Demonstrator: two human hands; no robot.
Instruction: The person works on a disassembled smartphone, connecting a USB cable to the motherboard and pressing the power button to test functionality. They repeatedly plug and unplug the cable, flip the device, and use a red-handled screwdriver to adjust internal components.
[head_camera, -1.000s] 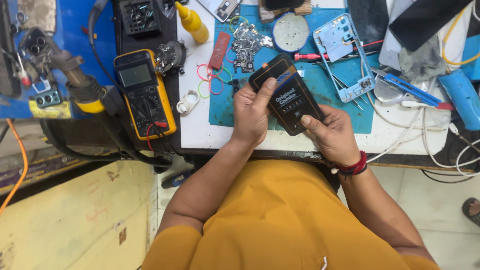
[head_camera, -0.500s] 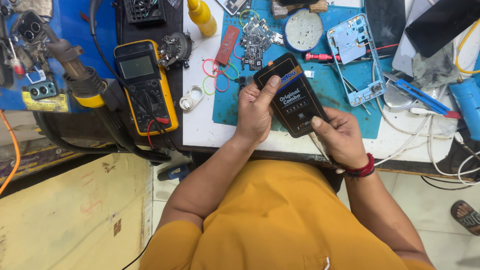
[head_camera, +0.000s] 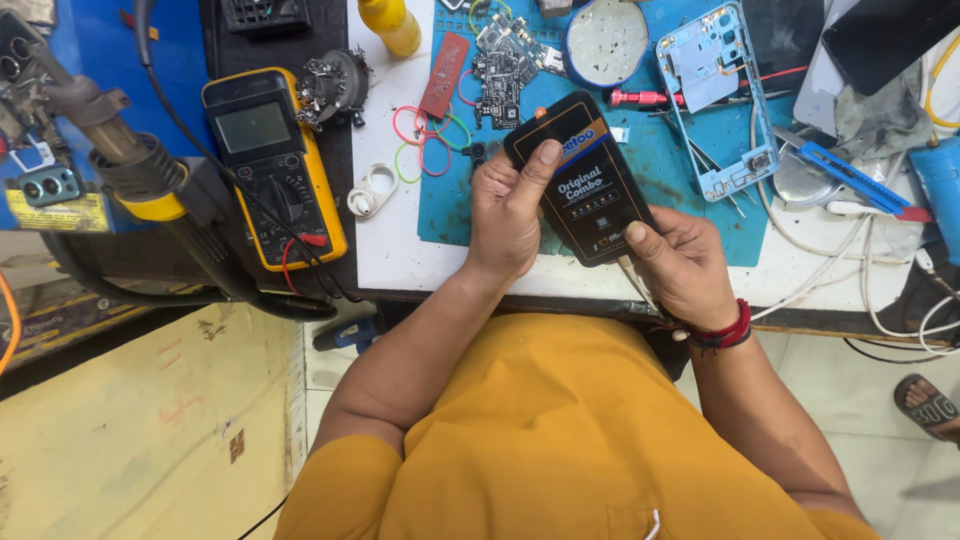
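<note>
A flat black package (head_camera: 583, 182), oblong with rounded corners, is held over the near edge of the table (head_camera: 400, 255), tilted so its far end leans left. Its face carries a blue-and-orange band across the far end, white lettering at the middle and small marks toward the near end; an orange tab shows at the far left corner. The left hand (head_camera: 508, 212) grips the package along its left edge, thumb pressed on the face by the blue band, fingers curled behind. The right hand (head_camera: 683, 262) pinches the near right corner, thumb on the face, fingers underneath; a thin strand seems to hang from this grip, though the view is too poor to be sure. Under the package lies a teal mat (head_camera: 690, 235). Far left on it is a red oblong tag (head_camera: 444, 75), with a bare circuit board (head_camera: 502, 68) just beside it and coloured rubber bands (head_camera: 425, 140) nearer. A yellow multimeter (head_camera: 274, 160) with a grey screen lies well left. A pale blue phone frame (head_camera: 718, 90) lies far right.
</note>
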